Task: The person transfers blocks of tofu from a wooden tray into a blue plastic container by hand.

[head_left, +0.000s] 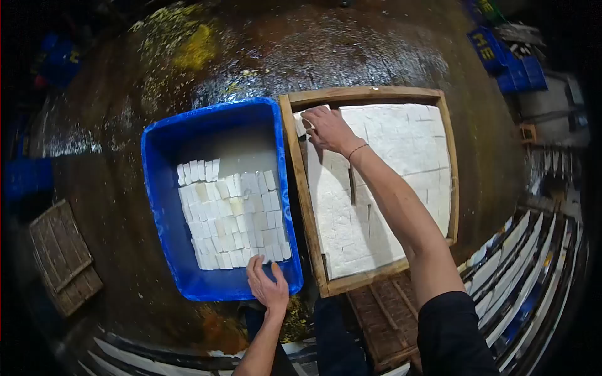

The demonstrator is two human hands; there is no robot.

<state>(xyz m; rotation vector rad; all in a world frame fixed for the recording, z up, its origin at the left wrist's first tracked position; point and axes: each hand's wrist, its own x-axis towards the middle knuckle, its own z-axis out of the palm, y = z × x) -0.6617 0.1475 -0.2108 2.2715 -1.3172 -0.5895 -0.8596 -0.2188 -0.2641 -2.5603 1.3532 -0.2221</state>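
L hand (269, 289) at near end of bin: fingers loosely spread, nothing seen in grasp; tips next to nearest row, contact can't be confirmed. Bin (164, 213) blue, holds cloudy liquid (238, 147) and white blocks (235, 219) in close rows, approx. upright; far end shows liquid only, excl. one short row at L. Frame (305, 194) wooden, just R of bin. R hand (329, 130) reaches over its far L corner, fingers curled over corner block (301, 128); hold partly hidden, can't tell if gripped. Slab (395, 138), white, fills most of frame; surface scored w/ cuts, one dark slot open nr. centre, gap along L wall.

Step in hand, in my judgement: freeing corner block from slab edge. Next move calls for even finger support and a straight lift clear of frame wall; material looks soft, so pinching may chip edges. L hand placed to steady rows, prob.
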